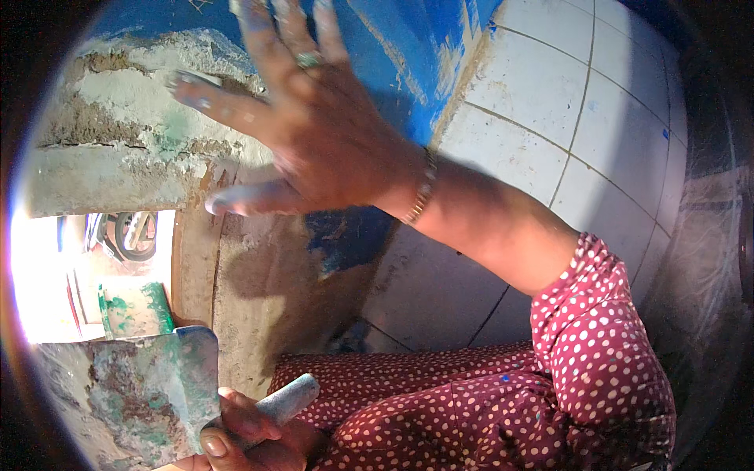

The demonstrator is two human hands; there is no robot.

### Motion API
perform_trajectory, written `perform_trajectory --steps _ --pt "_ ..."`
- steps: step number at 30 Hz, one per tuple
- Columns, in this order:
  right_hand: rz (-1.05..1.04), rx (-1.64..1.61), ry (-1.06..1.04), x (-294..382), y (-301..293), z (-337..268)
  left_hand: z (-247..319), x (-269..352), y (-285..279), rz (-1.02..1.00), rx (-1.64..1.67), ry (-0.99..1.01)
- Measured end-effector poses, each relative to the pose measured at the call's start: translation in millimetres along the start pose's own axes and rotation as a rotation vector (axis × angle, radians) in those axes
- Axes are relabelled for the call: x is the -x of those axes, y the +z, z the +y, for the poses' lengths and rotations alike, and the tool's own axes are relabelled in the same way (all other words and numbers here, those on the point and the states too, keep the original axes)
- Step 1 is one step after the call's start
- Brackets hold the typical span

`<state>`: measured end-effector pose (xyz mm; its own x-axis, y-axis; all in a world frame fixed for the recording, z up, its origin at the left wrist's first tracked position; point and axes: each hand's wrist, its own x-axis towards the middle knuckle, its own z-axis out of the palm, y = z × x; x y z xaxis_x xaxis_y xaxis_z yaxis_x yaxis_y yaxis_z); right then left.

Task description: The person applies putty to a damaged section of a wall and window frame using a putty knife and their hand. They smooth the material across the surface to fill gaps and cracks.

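My right hand is spread wide, palm towards a wall with rough pale plaster and blue paint. Its fingertips are blurred and smeared with pale and bluish paste; whether they touch the wall I cannot tell. A green-stoned ring and a bracelet show on this hand and wrist. At the lower left my left hand grips the round handle of a flat, broad-bladed trowel. The trowel's blade is coated with dried grey and green smears and partly cut off by the picture's rim.
White floor tiles run along the blue wall. Left of the wooden frame, a bright opening shows a motorbike wheel and a green-stained pale board or container. A red dotted garment covers my lap and upper arm.
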<state>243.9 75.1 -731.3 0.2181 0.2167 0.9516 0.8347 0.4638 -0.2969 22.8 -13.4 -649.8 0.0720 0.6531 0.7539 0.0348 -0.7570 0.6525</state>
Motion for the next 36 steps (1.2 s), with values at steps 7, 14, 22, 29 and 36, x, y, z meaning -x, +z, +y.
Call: perform_trajectory --steps 7,14,22,29,36 --pt "-0.132 0.526 0.105 10 30 21 -2 -2 -6 0.056 -0.06 -0.016" --pt "-0.175 0.166 0.249 53 24 17 -7 -3 -8 -0.052 0.01 0.012" --pt "-0.048 -0.326 0.471 36 -13 -5 -7 3 -8 0.02 -0.075 0.01" --pt "0.152 -0.657 0.635 2 -21 -26 -6 -1 -6 0.031 -0.06 0.0" --pt "-0.136 -2.263 0.999 47 2 20 -6 1 -2 0.08 -0.085 -0.024"
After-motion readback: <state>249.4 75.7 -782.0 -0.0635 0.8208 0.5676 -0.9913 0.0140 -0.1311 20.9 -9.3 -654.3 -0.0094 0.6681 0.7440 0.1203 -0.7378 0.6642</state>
